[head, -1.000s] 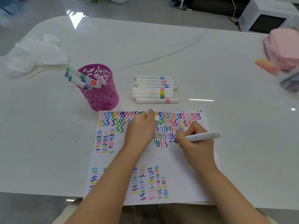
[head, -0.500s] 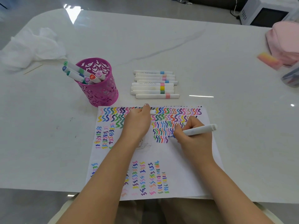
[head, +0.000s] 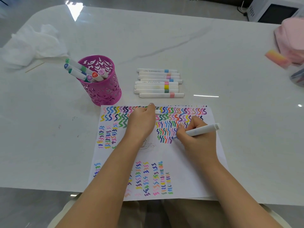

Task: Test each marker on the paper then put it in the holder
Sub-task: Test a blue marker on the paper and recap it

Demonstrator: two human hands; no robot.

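My right hand (head: 195, 142) sits on the paper (head: 181, 162), a little right of its middle. My fingers are clamped round the marker (head: 202, 130), whose blue tip touches the sheet at the right end of the lowest row of squiggles in the central block. To do this well I keep the heel of the hand planted and let only the fingers drive the tip. I press lightly, so the ink shows without bleeding into the purple squiggle just beside it. One short wavy line should be enough to judge the colour.

Farther up the paper, near its far edge, my left hand (head: 141, 122) lies knuckles-up and pins the sheet. Its fingers are curled on a small white piece, which I take to be the cap (head: 158, 111). I should keep it there, ready to snap back on.

Just beyond the paper's far edge lie the waiting markers (head: 158, 83), side by side. Off its far left corner stands the pink holder (head: 102, 89), with several tested ones leaning in it.

Against a second ago, little has changed. Both hands keep their places on the paper and the tip stays at the same row's end. The barrel's back end has tipped up slightly. The waiting row and the holder's contents are unchanged.
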